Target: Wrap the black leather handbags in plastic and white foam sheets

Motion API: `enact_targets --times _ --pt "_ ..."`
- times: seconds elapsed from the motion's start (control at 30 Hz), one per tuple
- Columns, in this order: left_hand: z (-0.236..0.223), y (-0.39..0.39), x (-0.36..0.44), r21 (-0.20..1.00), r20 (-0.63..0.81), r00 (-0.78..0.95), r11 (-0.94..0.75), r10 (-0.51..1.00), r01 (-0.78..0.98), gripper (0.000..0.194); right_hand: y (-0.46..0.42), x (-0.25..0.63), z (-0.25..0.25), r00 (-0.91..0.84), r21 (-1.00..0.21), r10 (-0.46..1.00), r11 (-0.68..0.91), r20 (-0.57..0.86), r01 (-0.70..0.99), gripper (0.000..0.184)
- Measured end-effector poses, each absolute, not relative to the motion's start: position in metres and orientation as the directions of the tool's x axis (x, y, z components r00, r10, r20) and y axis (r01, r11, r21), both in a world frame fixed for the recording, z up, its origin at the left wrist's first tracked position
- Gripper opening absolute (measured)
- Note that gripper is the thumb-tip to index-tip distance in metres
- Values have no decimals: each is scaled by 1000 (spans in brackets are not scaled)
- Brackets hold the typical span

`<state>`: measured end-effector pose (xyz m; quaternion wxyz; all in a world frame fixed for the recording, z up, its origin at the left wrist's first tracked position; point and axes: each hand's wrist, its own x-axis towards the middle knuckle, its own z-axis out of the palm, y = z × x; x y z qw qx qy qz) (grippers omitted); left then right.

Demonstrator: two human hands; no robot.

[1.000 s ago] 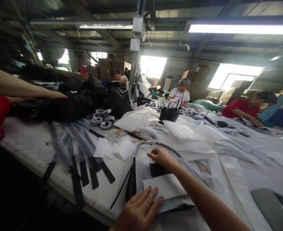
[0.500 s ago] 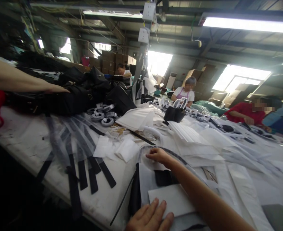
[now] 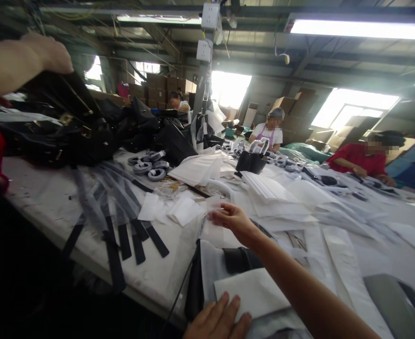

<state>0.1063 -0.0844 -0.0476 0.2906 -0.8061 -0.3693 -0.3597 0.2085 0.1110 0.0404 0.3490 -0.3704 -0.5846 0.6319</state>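
Note:
A black bag (image 3: 193, 282) lies at the bottom middle, partly covered by white wrapping sheet. My left hand (image 3: 221, 318) rests flat with fingers spread on a folded white sheet (image 3: 251, 287) on top of it. Beyond it, my right hand (image 3: 237, 223) pinches a small, thin translucent sheet (image 3: 213, 203), held over the bag's far end. A black curved strip (image 3: 262, 229), apparently the bag's handle, shows partly behind my right forearm.
A co-worker's hand (image 3: 48, 54) at the left grips a black bag (image 3: 64, 96) above a heap of them. Plastic-sleeved black straps (image 3: 124, 242), wrapped grey rings (image 3: 156, 175) and white sheets (image 3: 196, 167) lie on the table. Two people work across it, another farther back.
My right hand has moved slightly up and away from the bag, with the translucent sheet raised. My left hand stays put. The co-worker's hand has lifted a black bag from the heap.

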Motion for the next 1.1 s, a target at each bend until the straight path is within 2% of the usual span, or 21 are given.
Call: enact_targets --times 0.13,0.23,0.3,0.37,0.47,0.63,0.8,1.1 --pt "-42 -87 104 -210 799 478 -575 365 791 30 60 220 66 -523 -999 852 33 35 -12 25" --pt "-42 -91 105 -197 773 497 -595 394 779 35 15 239 68 -576 -985 815 142 62 94 15" --pt "-43 -93 106 -126 781 460 -615 422 778 33 -11 253 57 -613 -955 786 238 80 180 11" --pt "-44 -95 107 -12 790 405 -648 461 762 28 -29 266 42 -657 -926 742 332 138 181 9" --pt "-43 -98 107 108 793 354 -688 495 718 25 -41 278 25 -685 -905 687 415 242 96 10" --pt "-40 -101 104 104 815 344 -701 467 705 27 -42 283 25 -665 -907 683 421 303 19 10" --pt "-44 -104 100 110 815 329 -685 477 720 28 -45 284 29 -725 -898 632 438 274 42 13" --pt "-59 -110 98 225 796 238 -636 557 738 27 -63 294 17 -718 -753 565 652 407 88 21"
